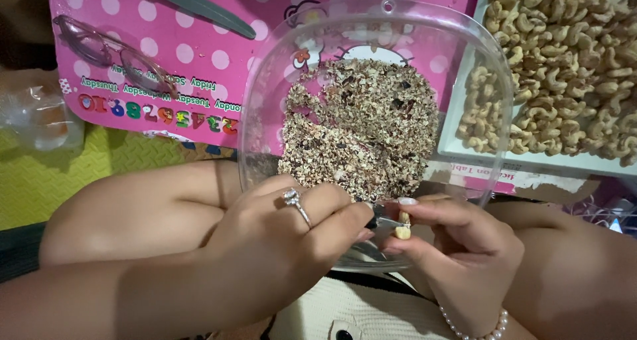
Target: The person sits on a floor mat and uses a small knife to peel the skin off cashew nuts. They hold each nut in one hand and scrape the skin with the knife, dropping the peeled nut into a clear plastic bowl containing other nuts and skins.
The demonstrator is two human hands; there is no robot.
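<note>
While the left hand [279, 240] grips a small blade [379, 218], the right hand [458, 247] pinches a cashew [403, 226]. Its long axis stands upright over the clear bowl [265, 114].

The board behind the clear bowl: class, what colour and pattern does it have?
The board is pink with white polka dots, seen best in the head view.

flat pink board with white polka dots [219, 55] | clear round plastic bowl [494, 81], speckled brown-and-tan husk scraps [361, 131] | white rectangular tray [458, 124], pale beige curved cashews [564, 61] | yellow-green ridged foam mat [66, 174] | white pearl-bead bracelet [474, 330] | silver stone-set ring [296, 204]
</note>
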